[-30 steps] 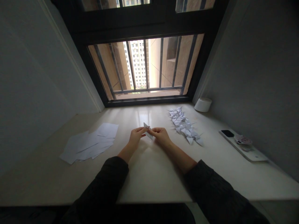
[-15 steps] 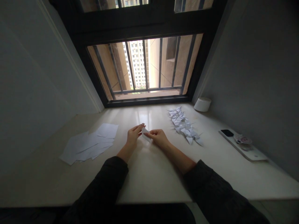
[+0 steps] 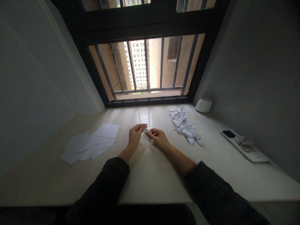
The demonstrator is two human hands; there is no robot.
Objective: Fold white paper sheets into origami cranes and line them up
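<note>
A small folded piece of white paper (image 3: 147,135) is held up between my two hands, over the middle of the pale sill. My left hand (image 3: 136,133) pinches its upper edge with the fingertips. From the other side, my right hand (image 3: 159,137) grips the paper's right side between thumb and fingers. The far fingers of both hands are partly hidden. To the right lies a cluster of folded paper cranes (image 3: 184,125), laid close together. Left of my hands is a spread of flat white paper sheets (image 3: 93,143), overlapping one another.
A white phone (image 3: 243,148) with a round grip on its back lies near the right wall. A white cup-like object (image 3: 203,105) stands in the far right corner. Beyond the sill is a dark-framed window (image 3: 150,101) with bars outside.
My left fingers have shifted slightly to the right along the paper's top, and the paper is turned a little. The sheets and cranes lie as before.
</note>
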